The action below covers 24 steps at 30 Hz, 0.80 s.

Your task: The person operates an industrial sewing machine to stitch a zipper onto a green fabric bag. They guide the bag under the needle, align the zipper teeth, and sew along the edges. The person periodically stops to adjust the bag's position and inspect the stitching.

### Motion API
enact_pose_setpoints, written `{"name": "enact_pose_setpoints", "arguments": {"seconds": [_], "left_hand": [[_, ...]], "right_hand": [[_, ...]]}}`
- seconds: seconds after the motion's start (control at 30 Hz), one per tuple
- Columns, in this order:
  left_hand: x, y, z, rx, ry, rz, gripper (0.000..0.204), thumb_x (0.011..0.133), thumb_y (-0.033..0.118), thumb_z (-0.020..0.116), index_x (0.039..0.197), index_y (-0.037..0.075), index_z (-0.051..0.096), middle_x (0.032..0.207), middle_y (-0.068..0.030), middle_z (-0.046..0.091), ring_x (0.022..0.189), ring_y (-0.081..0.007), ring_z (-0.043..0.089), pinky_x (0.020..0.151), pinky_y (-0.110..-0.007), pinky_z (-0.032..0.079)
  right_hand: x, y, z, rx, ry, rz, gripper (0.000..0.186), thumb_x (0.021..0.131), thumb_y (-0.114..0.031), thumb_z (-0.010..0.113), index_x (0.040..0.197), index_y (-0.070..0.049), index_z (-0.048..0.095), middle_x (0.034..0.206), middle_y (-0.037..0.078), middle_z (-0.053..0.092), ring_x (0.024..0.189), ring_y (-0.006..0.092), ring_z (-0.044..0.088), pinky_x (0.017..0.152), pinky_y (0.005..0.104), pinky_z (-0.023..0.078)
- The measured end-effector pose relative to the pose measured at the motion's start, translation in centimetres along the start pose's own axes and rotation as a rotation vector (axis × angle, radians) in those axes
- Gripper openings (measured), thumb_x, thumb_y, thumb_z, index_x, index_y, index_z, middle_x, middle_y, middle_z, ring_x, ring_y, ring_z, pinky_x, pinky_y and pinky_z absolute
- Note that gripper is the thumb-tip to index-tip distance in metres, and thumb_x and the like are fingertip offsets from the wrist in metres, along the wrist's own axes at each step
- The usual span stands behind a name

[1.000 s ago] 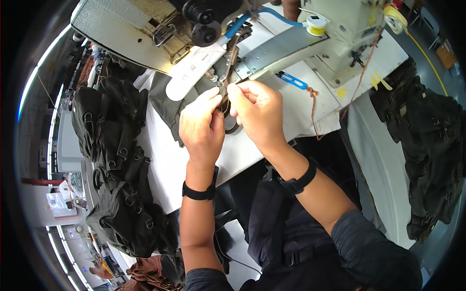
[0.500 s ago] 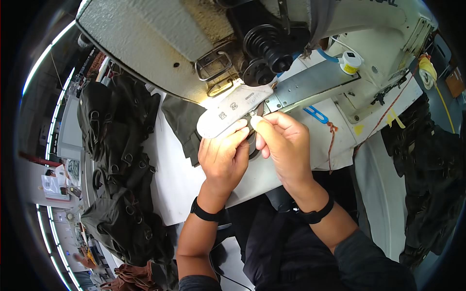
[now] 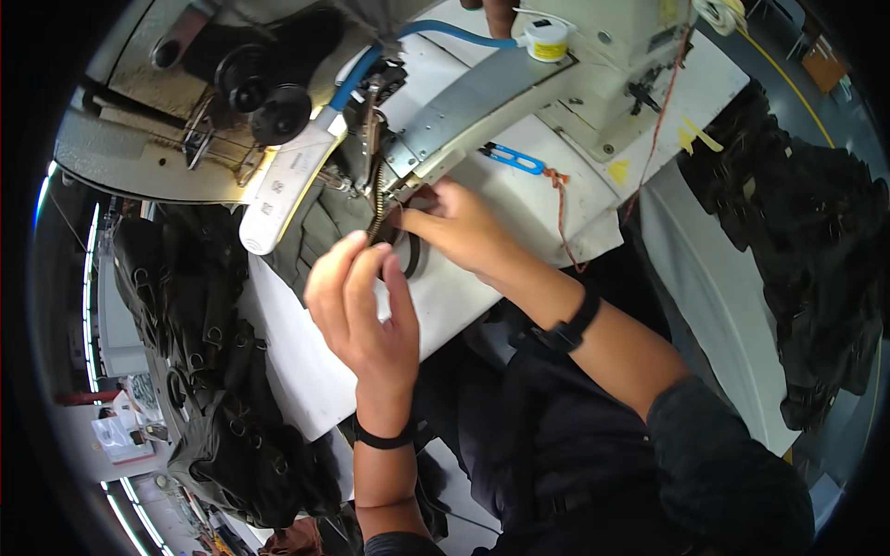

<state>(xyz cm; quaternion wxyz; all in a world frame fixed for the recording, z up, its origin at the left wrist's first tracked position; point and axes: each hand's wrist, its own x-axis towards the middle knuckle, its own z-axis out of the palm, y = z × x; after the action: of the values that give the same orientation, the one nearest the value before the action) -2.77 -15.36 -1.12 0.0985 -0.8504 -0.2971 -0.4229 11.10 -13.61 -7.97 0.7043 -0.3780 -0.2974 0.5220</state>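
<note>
My left hand [image 3: 366, 310] is loosely curled, thumb apart, just below a brass zipper [image 3: 378, 208] that hangs at the sewing head. Whether its fingertips touch the zipper's lower end is unclear, but it grips nothing visibly. My right hand [image 3: 440, 227] is bent around the work to the zipper's right, under the metal arm plate [image 3: 464, 107], on something dark I cannot make out. Olive fabric [image 3: 315, 241] lies under the machine's head, beside a white lamp bar [image 3: 278, 195]. A dark looped band [image 3: 413, 255] shows between my hands.
Piles of dark olive bags with D-rings lie at left [image 3: 204, 361] and right [image 3: 788, 232]. A blue plastic tool [image 3: 514, 159] with orange cord rests on the white table [image 3: 473, 296]. Someone's fingers [image 3: 496, 14] show at the top edge. A machine column [image 3: 612, 83] stands at back right.
My left hand has loosened from its pinch at the zipper and dropped back lower left. My right hand has turned and slid in under the machine's arm. The camera's view has shifted.
</note>
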Motion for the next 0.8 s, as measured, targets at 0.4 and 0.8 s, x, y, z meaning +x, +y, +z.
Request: {"name": "enact_pose_setpoints", "arguments": {"seconds": [0.4, 0.8], "left_hand": [[2.5, -2.9, 1.3, 0.16, 0.055, 0.177, 0.028, 0.085, -0.006, 0.08, 0.112, 0.003, 0.079, 0.104, -0.0098, 0.069, 0.097, -0.0249, 0.066, 0.085, -0.033, 0.054], [7.7, -0.3, -0.2, 0.631, -0.349, 0.318, 0.029, 0.095, 0.02, 0.077, 0.123, 0.023, 0.076, 0.088, 0.0004, 0.067, 0.064, -0.0215, 0.068, 0.055, -0.035, 0.052]], "right_hand": [[3.7, 2.0, 0.2, 0.37, 0.24, 0.128, 0.017, 0.1, -0.015, 0.071, 0.105, -0.002, 0.079, 0.094, 0.001, 0.074, 0.078, 0.0059, 0.058, 0.071, 0.0247, 0.045], [2.6, 0.9, 0.5, 0.446, 0.169, 0.054, 0.024, 0.101, -0.016, 0.069, 0.111, 0.004, 0.079, 0.1, 0.008, 0.078, 0.087, 0.0113, 0.068, 0.08, 0.0291, 0.054]]}}
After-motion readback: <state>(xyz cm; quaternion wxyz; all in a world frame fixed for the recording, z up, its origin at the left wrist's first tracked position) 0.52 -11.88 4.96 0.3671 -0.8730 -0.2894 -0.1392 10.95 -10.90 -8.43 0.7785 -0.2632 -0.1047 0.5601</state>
